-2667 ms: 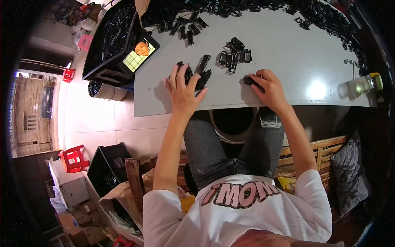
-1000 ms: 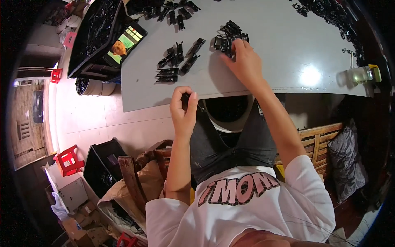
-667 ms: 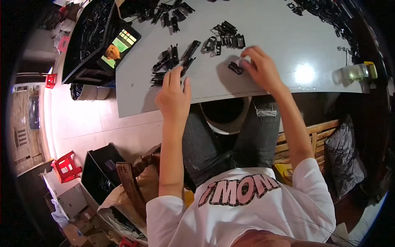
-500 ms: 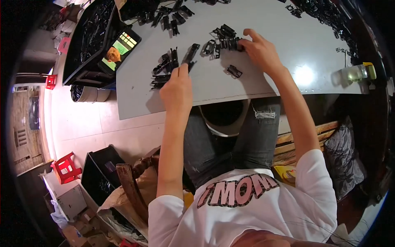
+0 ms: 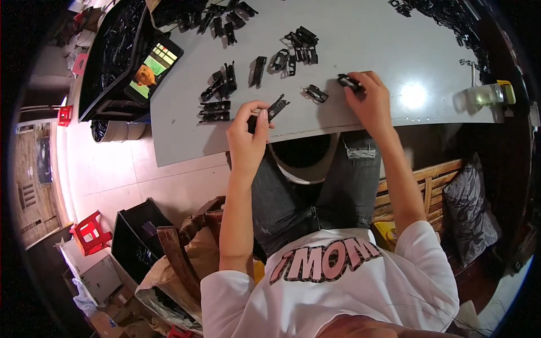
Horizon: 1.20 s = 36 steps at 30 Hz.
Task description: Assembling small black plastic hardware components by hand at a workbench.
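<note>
My left hand (image 5: 248, 135) is near the table's front edge, its fingers closed on a long black plastic clip-like part (image 5: 277, 107) with a forked end pointing up and right. My right hand (image 5: 369, 101) grips a smaller black part (image 5: 349, 83) between thumb and fingers, just above the tabletop. Between the hands lies a single black frame-shaped piece (image 5: 315, 93). Beyond it sits a cluster of similar frame pieces (image 5: 301, 45). A long black part (image 5: 258, 71) lies apart, left of that cluster. Several long parts (image 5: 216, 107) are grouped left of my left hand.
The grey table (image 5: 191, 132) holds more black parts (image 5: 228, 25) at the back left and a heap (image 5: 439, 19) at the far right. A black bin (image 5: 107, 84) with a phone (image 5: 152, 70) against it stands left. A clear, yellow-ended jar (image 5: 487, 96) is at the right edge.
My right hand has left the cluster, moving nearer and slightly right with a small part. My left hand has drawn nearer with a long part, while another long one lies free on the table.
</note>
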{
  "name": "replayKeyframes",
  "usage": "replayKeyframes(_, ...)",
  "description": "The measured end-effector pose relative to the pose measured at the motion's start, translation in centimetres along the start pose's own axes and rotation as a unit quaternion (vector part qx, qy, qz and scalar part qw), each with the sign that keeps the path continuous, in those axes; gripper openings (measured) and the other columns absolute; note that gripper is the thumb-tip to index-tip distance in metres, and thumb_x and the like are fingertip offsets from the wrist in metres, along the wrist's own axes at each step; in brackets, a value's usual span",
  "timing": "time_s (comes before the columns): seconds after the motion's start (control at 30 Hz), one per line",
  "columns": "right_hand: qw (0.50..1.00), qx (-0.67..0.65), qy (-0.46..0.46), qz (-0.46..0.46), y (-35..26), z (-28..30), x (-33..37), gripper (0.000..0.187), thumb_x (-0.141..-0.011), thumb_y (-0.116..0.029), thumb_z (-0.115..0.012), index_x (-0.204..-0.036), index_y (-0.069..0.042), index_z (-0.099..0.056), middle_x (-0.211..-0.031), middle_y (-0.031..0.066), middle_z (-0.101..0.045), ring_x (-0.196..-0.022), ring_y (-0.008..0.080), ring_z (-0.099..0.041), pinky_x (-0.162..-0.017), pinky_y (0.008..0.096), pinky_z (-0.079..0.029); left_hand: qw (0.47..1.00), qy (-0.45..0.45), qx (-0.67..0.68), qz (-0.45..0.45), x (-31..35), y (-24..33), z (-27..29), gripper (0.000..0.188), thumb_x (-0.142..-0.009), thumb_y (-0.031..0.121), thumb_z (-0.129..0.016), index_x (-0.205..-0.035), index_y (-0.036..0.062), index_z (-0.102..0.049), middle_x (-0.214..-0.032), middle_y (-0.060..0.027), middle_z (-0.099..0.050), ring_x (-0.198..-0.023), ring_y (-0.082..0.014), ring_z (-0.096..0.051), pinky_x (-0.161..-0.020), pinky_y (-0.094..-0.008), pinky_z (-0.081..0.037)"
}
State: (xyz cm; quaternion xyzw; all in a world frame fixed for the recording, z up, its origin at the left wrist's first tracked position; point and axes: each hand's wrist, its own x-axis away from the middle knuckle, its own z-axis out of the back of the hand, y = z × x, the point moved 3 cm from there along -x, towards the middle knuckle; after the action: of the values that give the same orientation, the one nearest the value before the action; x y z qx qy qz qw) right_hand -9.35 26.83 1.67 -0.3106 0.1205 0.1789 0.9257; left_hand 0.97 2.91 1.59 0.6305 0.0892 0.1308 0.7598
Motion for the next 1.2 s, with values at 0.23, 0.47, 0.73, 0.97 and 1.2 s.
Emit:
replayKeyframes(0.23, 0.996, -0.034, 0.052, 0.066, -5.6, -2.0, 1.2, 0.026, -0.074, -0.009, -0.068, -0.099, -0.007, -0.061, -0.096, 0.008, -0.059, -0.086, 0.0277, -0.058, -0.072, 0.0354, -0.049, 1.0, -0.005, 0.015, -0.021, 0.2, -0.5, -1.2, 0.014, -0.092, 0.011, -0.053, -0.094, 0.0012, -0.063, -0.066, -0.0052, -0.06, -0.051, -0.0052, -0.053, -0.046, -0.0188, -0.04)
replayKeyframes(0.47, 0.996, 0.058, 0.015, 0.068, -5.5, -3.2, 1.5, 0.027, -0.072, -0.008, -0.067, -0.098, -0.005, -0.061, -0.094, 0.0096, -0.058, -0.082, 0.0284, -0.058, -0.07, 0.0364, -0.048, 1.0, -0.012, 0.017, -0.005, 0.1, -0.6, -1.4, 0.015, -0.092, 0.012, -0.054, -0.092, 0.0005, -0.063, -0.067, -0.0046, -0.06, -0.051, -0.0054, -0.052, -0.045, -0.019, -0.039)
replayKeyframes(0.73, 0.957, -0.209, -0.156, 0.127, -8.2, -2.5, 1.6, 0.031, -0.069, 0.0, -0.065, -0.099, -0.002, -0.061, -0.095, 0.0116, -0.056, -0.087, 0.0282, -0.058, -0.074, 0.0339, -0.049, 0.997, -0.047, -0.057, 0.019, -0.4, -0.3, -1.3, 0.011, -0.089, 0.012, -0.057, -0.091, 0.0025, -0.062, -0.066, -0.006, -0.061, -0.052, -0.0108, -0.056, -0.051, -0.025, -0.044)
replayKeyframes(0.97, 0.95, -0.144, -0.151, 0.231, -8.7, -2.7, 1.7, 0.035, -0.067, 0.001, -0.068, -0.101, -0.002, -0.061, -0.099, 0.0115, -0.054, -0.09, 0.0284, -0.057, -0.074, 0.0344, -0.05, 0.986, -0.069, -0.126, -0.089, -0.1, 0.3, -1.6, 0.02, -0.085, 0.008, -0.061, -0.103, 0.0063, -0.053, -0.079, -0.0119, -0.062, -0.075, -0.0226, -0.062, -0.069, -0.0323, -0.047)
replayKeyframes(1.2, 0.906, -0.321, -0.276, -0.01, -6.5, -2.0, 1.3, 0.027, -0.073, -0.001, -0.073, -0.097, 0.0, -0.059, -0.091, 0.0052, -0.058, -0.077, 0.0122, -0.057, -0.068, 0.025, -0.046, 0.987, -0.099, -0.042, -0.122, 0.5, 0.8, -1.4, 0.04, -0.079, 0.011, -0.07, -0.112, 0.0087, -0.048, -0.081, -0.0105, -0.061, -0.074, -0.0198, -0.06, -0.071, -0.0298, -0.047)
